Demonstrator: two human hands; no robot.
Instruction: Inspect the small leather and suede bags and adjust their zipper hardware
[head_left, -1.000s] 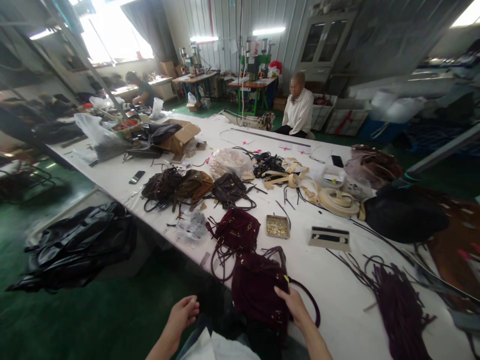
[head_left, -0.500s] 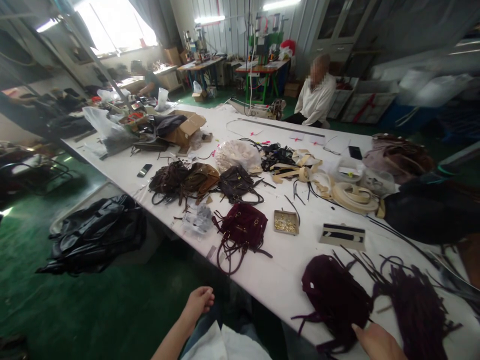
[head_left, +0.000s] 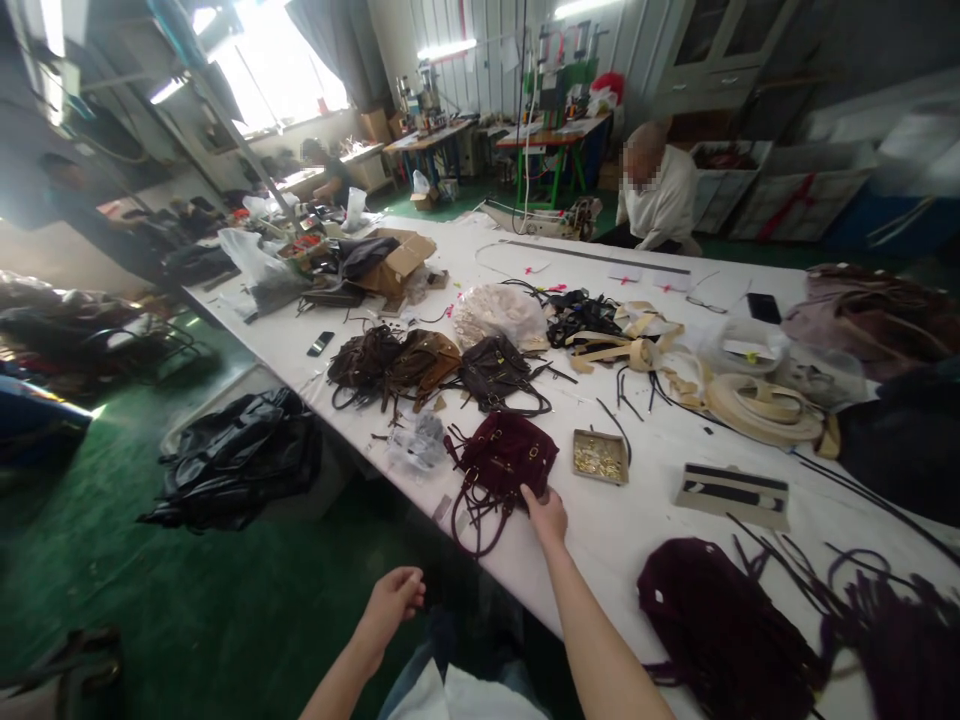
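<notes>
A burgundy handbag [head_left: 506, 455] with two looped handles and brass-coloured fittings lies near the table's front edge. My right hand [head_left: 546, 515] reaches out to its lower right corner, thumb and fingers closed on it. Over the floor in front of the table is my left hand [head_left: 397, 592], its fingers curled together; whatever they may hold is hidden. A shallow box of small gold-coloured metal parts [head_left: 600, 457] sits right of the handbag. To its left is a clear plastic bag [head_left: 420, 445]. A dark burgundy bag piece [head_left: 724, 625] rests at the near right.
Behind the handbag lie brown and dark bags [head_left: 420, 365] and rolls of beige strap [head_left: 765, 405]. An open carton [head_left: 409, 262] stands at the far left of the white table [head_left: 480, 545]. A person in white [head_left: 664, 195] sits across it. Black material [head_left: 240, 455] fills a bin at left.
My right hand has left the dark burgundy bag piece at the near right and moved left onto the handbag. My left hand stays curled in about the same place. The view has shifted slightly left.
</notes>
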